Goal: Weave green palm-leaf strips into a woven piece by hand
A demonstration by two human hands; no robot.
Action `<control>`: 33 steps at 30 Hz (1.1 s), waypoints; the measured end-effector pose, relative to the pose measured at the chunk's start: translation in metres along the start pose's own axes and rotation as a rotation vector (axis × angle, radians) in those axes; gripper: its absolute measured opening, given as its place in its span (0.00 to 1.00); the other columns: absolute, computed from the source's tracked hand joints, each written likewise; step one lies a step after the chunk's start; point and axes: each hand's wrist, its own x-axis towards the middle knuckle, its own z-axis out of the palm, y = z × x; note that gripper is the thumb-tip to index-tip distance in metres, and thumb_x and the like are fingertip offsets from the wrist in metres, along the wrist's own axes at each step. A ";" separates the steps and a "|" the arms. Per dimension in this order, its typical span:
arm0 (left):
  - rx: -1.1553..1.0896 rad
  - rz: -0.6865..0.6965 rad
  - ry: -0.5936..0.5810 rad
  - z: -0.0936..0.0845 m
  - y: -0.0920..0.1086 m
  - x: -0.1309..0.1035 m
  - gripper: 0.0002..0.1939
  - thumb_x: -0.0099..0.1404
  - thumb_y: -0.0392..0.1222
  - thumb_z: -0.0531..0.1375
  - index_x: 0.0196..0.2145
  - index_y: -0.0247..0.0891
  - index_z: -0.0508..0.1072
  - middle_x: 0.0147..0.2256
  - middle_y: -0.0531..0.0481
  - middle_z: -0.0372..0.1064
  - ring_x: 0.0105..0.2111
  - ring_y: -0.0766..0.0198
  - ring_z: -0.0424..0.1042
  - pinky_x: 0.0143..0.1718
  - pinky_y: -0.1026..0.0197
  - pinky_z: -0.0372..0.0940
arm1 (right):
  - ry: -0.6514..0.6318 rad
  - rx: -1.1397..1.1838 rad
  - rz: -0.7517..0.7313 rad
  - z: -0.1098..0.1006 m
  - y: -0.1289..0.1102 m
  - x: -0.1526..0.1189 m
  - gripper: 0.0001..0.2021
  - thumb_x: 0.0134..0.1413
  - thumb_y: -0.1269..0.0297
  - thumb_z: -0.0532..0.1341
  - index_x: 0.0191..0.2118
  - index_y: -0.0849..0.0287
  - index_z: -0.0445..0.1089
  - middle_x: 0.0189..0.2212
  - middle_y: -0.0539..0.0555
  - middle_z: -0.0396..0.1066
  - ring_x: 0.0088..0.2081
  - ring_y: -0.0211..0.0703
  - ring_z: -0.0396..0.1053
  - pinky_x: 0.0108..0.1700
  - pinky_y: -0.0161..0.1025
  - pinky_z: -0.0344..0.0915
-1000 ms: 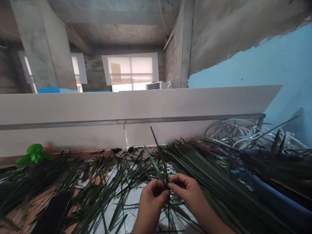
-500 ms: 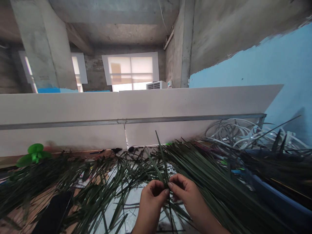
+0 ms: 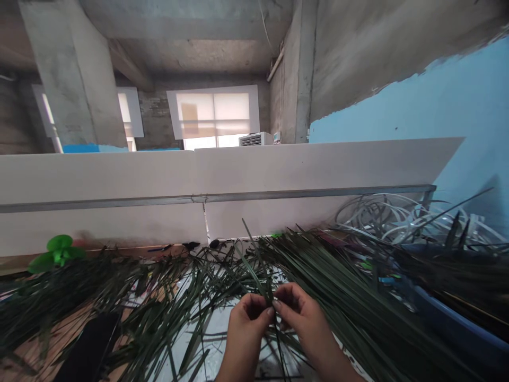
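Thin green leaf strips (image 3: 258, 270) cross between my two hands, their long ends rising toward the white panel. My left hand (image 3: 251, 321) pinches them between thumb and forefinger. Fingertips closed, my right hand (image 3: 298, 310) grips the same strips just to the right, almost touching the left thumb. The crossing point is mostly hidden by my fingers. Narrow dark ends hang below the hands over a pale work surface (image 3: 214, 318). A thick bundle of long green leaves (image 3: 334, 286) lies right beside my right hand.
Loose leaf scraps (image 3: 167, 318) cover the left side around a black phone-like slab (image 3: 89, 345). A green plastic fan-shaped object (image 3: 59, 249) stands at the back left. On the right are a blue tub (image 3: 449, 313) and coiled white strapping (image 3: 369, 212). A white panel (image 3: 278, 170) closes off the back.
The upper ends of the leaf strips have tipped to the left. Both hands keep nearly the same place and hold.
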 end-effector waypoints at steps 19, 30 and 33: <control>-0.120 0.026 0.034 -0.001 -0.001 -0.002 0.14 0.40 0.40 0.74 0.22 0.35 0.74 0.22 0.52 0.72 0.26 0.63 0.68 0.32 0.62 0.63 | 0.059 -0.140 -0.080 0.000 0.004 -0.004 0.10 0.46 0.57 0.67 0.32 0.59 0.78 0.30 0.57 0.79 0.35 0.52 0.74 0.38 0.42 0.70; -0.129 0.045 0.053 0.001 0.004 -0.002 0.15 0.39 0.43 0.75 0.21 0.35 0.74 0.21 0.53 0.70 0.24 0.65 0.66 0.30 0.63 0.61 | 0.051 -0.131 -0.060 0.001 0.002 -0.006 0.12 0.44 0.57 0.68 0.32 0.60 0.80 0.30 0.58 0.80 0.35 0.55 0.75 0.39 0.45 0.69; -0.136 0.029 0.054 0.002 0.003 -0.002 0.16 0.39 0.44 0.75 0.20 0.35 0.74 0.20 0.53 0.69 0.24 0.65 0.66 0.29 0.63 0.61 | 0.038 -0.137 -0.052 0.002 0.001 -0.007 0.12 0.44 0.58 0.68 0.33 0.60 0.80 0.31 0.59 0.80 0.36 0.56 0.75 0.41 0.47 0.70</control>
